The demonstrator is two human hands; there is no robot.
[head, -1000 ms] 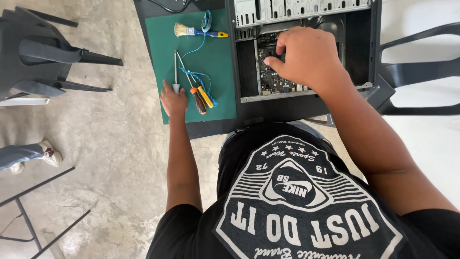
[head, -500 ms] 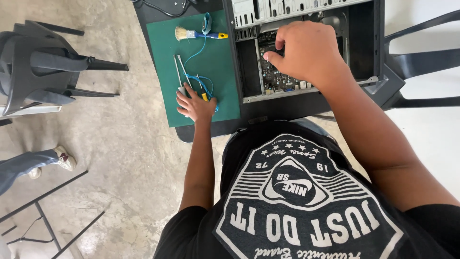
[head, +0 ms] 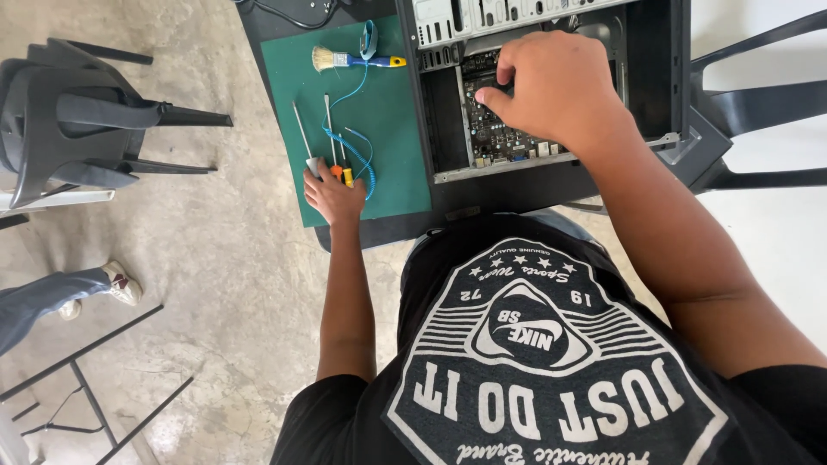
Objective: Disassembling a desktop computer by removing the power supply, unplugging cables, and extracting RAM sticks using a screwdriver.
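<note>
While the left hand (head: 334,196) grasps screwdrivers (head: 336,146) — right hand (head: 556,90) pinches inside the computer case (head: 655,77).

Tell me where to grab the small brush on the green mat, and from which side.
Grip the brush by its blue-and-yellow handle, coming from above. It lies flat on the green mat, bristles left, handle right. A blue strap loops over the handle's middle, so the yellow end near the computer case is probably the freest spot.

Dark table (head: 379,231), green mat (head: 392,112) and open computer case (head: 551,168) on it
</note>
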